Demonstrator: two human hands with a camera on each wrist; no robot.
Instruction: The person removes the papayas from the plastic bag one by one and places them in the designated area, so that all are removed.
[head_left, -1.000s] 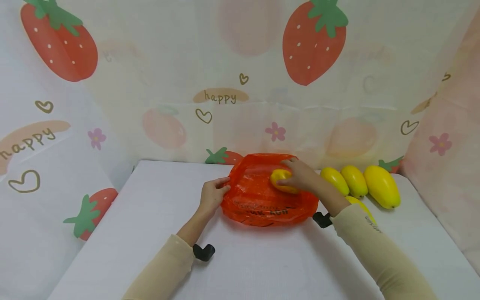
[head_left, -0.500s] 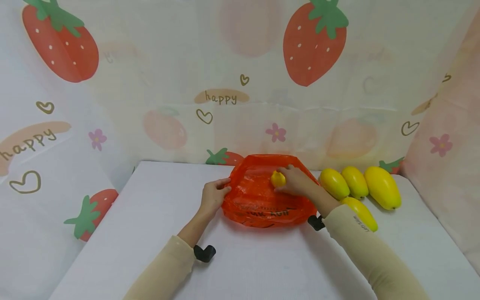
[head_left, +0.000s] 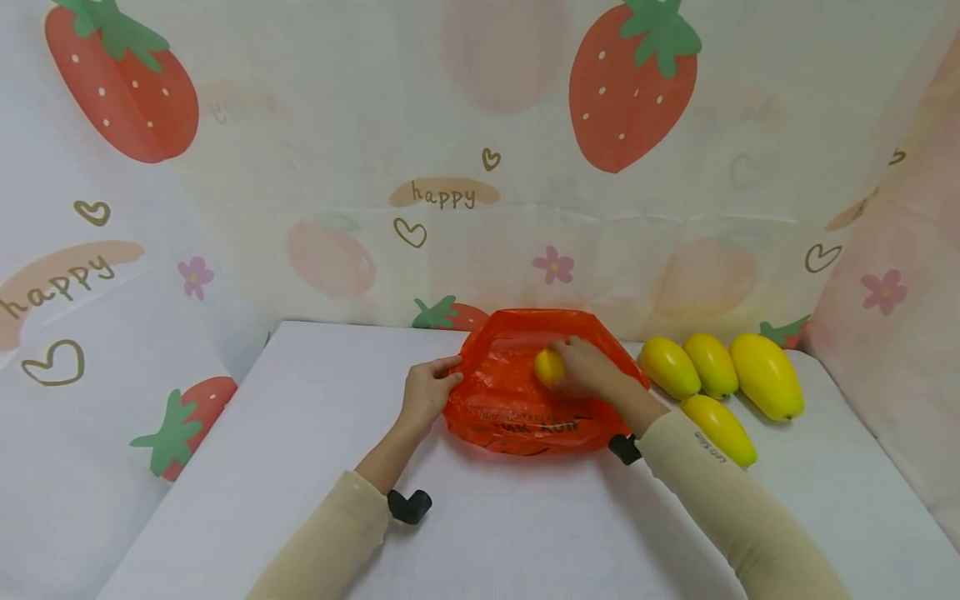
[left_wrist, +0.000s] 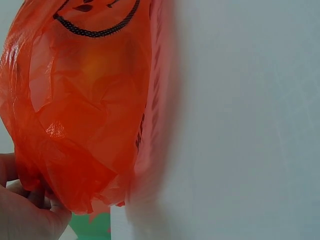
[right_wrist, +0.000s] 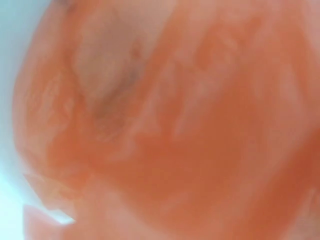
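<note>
A thin red plastic bag (head_left: 498, 392) with black print stands mouth open near the back of the white table. My left hand (head_left: 426, 396) pinches its left rim between thumb and fingers; in the left wrist view these fingers (left_wrist: 37, 200) bunch the film. Reaching into the bag's mouth, my right hand (head_left: 588, 371) grips a yellow mango (head_left: 549, 367), whose rounded end shows past the fingers. The rest of that fruit is hidden by the hand. Blurred red film (right_wrist: 190, 165) fills most of the right wrist view.
Several more yellow mangoes lie right of the bag: one (head_left: 669, 367) close to its rim, a large one (head_left: 767, 377) farther right, another (head_left: 720, 429) near my right sleeve (head_left: 727, 492). A strawberry-print curtain (head_left: 525, 233) hangs behind the table (head_left: 517, 533).
My right hand has moved slightly left and down inside the bag, and the mango in it has turned end-on. The left hand has stayed on the rim.
</note>
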